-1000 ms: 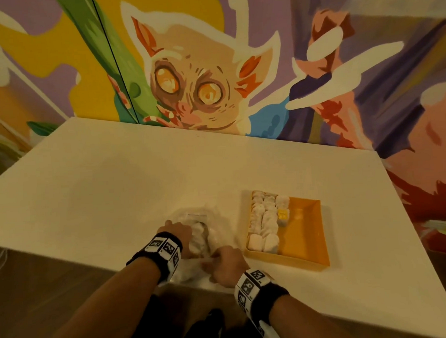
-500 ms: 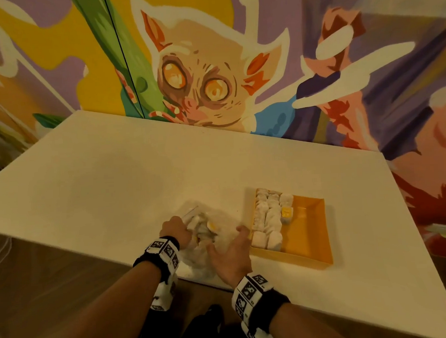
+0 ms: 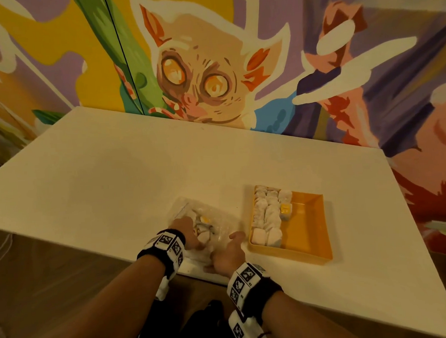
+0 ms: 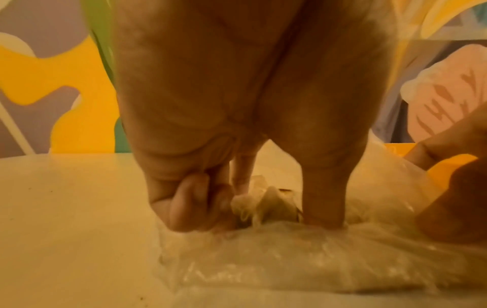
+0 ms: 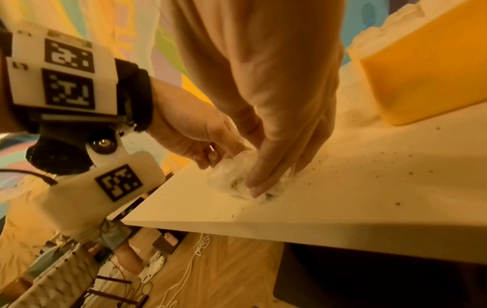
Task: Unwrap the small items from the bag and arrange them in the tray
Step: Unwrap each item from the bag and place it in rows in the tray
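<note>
A clear plastic bag (image 3: 214,221) of small wrapped items lies near the table's front edge. My left hand (image 3: 194,237) reaches into it; in the left wrist view its curled fingers (image 4: 189,206) and thumb pinch a crumpled wrapped item (image 4: 263,202). My right hand (image 3: 221,256) lies on the bag's near right corner, its straight fingers (image 5: 266,179) pressing the plastic (image 5: 229,175) flat. Right of the bag stands the orange tray (image 3: 308,231), with rows of white items (image 3: 267,215) along its left side and one yellow-topped item (image 3: 285,209) beside them.
The white table (image 3: 114,179) stretches far and left of the bag. A painted mural wall (image 3: 199,74) stands behind it. The front edge (image 5: 263,227) lies just below my hands, with cables on the floor (image 5: 195,271) beneath.
My right hand has slid from the bag's right side back toward the front edge and now presses the near corner. The left hand has stayed at the bag.
</note>
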### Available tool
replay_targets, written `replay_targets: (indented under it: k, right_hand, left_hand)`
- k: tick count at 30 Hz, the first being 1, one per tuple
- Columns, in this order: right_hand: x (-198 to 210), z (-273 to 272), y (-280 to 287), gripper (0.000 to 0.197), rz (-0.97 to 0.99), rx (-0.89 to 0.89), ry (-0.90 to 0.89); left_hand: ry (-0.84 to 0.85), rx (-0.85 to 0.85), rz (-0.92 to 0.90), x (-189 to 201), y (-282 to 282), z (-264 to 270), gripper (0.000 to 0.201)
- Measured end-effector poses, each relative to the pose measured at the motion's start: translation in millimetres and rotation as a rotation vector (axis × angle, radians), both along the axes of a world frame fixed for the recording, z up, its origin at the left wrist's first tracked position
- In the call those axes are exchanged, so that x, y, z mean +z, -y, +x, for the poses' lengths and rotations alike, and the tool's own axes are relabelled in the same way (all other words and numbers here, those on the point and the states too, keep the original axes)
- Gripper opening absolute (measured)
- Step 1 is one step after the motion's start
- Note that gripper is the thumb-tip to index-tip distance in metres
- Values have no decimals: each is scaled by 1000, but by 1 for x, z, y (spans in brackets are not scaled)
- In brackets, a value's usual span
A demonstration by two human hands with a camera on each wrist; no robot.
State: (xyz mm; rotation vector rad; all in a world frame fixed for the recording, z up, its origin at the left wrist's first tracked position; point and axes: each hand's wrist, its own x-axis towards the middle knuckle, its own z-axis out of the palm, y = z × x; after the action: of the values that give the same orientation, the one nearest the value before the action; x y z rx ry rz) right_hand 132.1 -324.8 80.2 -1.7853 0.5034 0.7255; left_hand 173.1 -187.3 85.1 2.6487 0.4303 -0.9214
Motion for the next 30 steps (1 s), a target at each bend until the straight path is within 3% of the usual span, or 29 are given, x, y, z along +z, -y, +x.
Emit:
replay_targets:
  k: [5,8,12,14,18,24,27,28,30]
  right_hand:
    - [-1,0,5,38,8,-22,-12]
    - [-1,0,6,33,20,-21,-20]
    - [-1,2,7,34,68,-29,-49]
    - [-4,3,6,33,69,-25,-53]
    - [-8,2,6,37,84,-14,-62]
    - [-9,2,15,50,192,16,-100]
    - [-7,1,26,72,217,98,-105]
    - [-5,1,31,73,203,138,-99]
    - [6,1,40,56,172,219,-65]
  left_hand:
    - [17,37,-48,1,2,-1,64]
    - [114,164,-210,6,0,-2,41]
    - [253,334,-431,13,-7,5,63]
    - [234,361,-470,15,-9,6,61]
    - [244,481,-600,19,-11,2,34]
    - [242,610,-922,22,-6,-6,40]
    - [256,644,-1045,23,-6,-12,33]
    - [259,659,-1074,23,-7,-14,30]
    - [275,690,-1089,23,-9,-16,25]
